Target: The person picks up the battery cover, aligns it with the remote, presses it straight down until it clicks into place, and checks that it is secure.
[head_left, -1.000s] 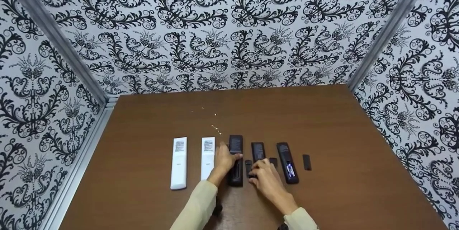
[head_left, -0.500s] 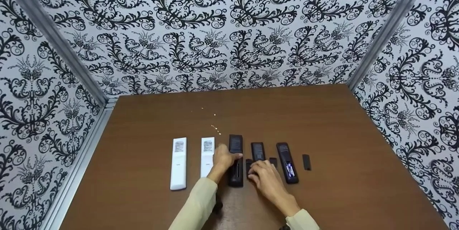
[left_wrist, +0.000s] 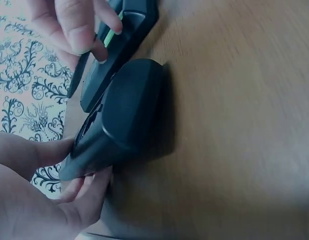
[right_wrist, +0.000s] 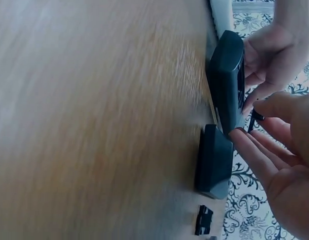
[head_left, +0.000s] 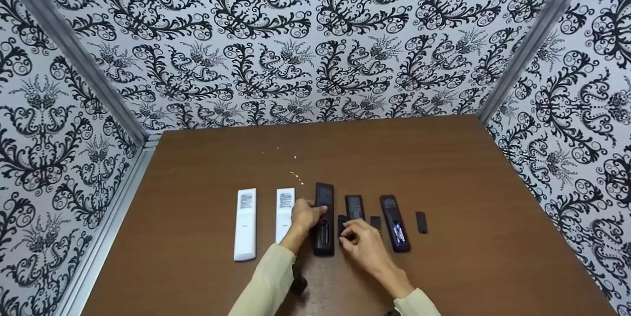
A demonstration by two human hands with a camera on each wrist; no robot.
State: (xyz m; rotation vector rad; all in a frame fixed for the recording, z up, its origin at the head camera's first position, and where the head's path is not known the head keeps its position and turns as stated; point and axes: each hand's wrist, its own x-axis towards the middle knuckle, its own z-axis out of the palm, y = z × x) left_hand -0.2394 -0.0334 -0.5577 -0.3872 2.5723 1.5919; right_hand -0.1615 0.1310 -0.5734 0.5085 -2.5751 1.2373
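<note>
In the head view my left hand (head_left: pixel 304 216) grips a black remote control (head_left: pixel 324 244) lying back up, its battery compartment uncovered. The thumb lies on top and the fingers reach under its edge in the left wrist view. Just right of it, my right hand (head_left: pixel 369 247) pinches a thin black battery cover (head_left: pixel 342 224) between thumb and fingers. That cover (left_wrist: pixel 78 77) stands edge-on, raised off the table, in the left wrist view. Behind the right hand a shorter black remote (head_left: pixel 354 206) is partly hidden; a green strip (left_wrist: pixel 110 36) shows in its back.
To the left lie two white remotes (head_left: pixel 245 227), backs up. On the right, another black remote (head_left: pixel 395 225) shows batteries in its compartment. One small black cover (head_left: pixel 375 222) lies beside the right hand, another (head_left: pixel 421 222) at far right. Bright specks (head_left: pixel 297 176) mark the brown table (head_left: pixel 207 168).
My left thumb has slid slightly up the remote, baring more of the compartment, and the remote's far end has shifted a little. The right hand has raised the battery cover slightly.
</note>
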